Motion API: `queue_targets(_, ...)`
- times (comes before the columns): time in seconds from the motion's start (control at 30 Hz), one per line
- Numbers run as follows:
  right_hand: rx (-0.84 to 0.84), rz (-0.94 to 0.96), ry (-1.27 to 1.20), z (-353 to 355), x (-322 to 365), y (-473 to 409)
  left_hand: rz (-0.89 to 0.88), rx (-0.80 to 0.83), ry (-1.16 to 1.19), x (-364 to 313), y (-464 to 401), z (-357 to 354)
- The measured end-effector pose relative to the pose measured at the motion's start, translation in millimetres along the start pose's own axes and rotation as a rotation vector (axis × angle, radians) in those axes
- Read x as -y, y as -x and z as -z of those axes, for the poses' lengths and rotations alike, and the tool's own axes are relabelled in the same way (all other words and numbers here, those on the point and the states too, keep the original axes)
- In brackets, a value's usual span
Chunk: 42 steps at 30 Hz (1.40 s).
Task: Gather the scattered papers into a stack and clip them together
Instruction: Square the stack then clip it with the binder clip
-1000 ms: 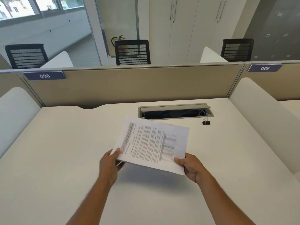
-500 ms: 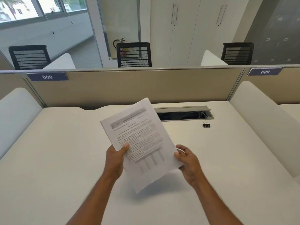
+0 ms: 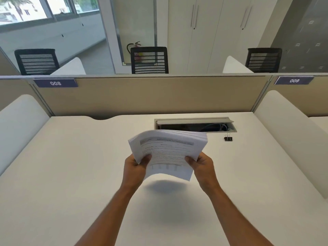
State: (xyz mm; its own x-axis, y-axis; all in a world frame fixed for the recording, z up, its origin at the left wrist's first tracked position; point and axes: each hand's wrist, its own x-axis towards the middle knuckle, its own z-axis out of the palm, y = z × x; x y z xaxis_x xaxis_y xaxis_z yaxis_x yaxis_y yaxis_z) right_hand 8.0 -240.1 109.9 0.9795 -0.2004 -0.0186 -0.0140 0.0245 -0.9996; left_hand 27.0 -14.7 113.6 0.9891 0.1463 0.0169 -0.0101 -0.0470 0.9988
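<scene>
Both hands' grip, left hand (image 3: 135, 167) and right hand (image 3: 202, 166), pinches blurred papers (image 3: 168, 153), text unreadable.

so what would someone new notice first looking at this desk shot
First, the stack of papers held above the middle of the white desk, the left hand and right hand gripping its near corners. Next, the small black binder clip lying alone on the desk to the right, just in front of the open cable tray.
</scene>
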Motion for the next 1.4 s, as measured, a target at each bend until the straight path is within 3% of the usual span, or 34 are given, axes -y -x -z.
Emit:
queue_targets(0.33,0.013,-0.125,0.070,0,-44,1,0.145,-0.032,-0.049,40,11,-5)
queue_targets(0.57,0.049,-0.102,0.093,2,-43,0,-0.077,-0.160,0.052,-13,10,-8)
queue_targets(0.87,0.055,-0.083,0.114,2,-44,-1,-0.089,-0.334,0.058,-62,-1,-20)
queue_targets(1.0,0.057,-0.077,0.121,2,-44,-2,-0.088,-0.319,0.042,-62,-1,-21)
queue_targets(1.13,0.065,-0.078,0.137,2,-44,-3,-0.142,-0.144,0.016,-38,1,-12)
queue_targets(1.23,0.064,-0.077,0.136,2,-44,-3,-0.072,-0.041,-0.056,0,4,-5)
queue_targets(1.4,0.045,-0.098,0.127,1,-47,-4,0.020,-0.032,-0.101,34,13,0)
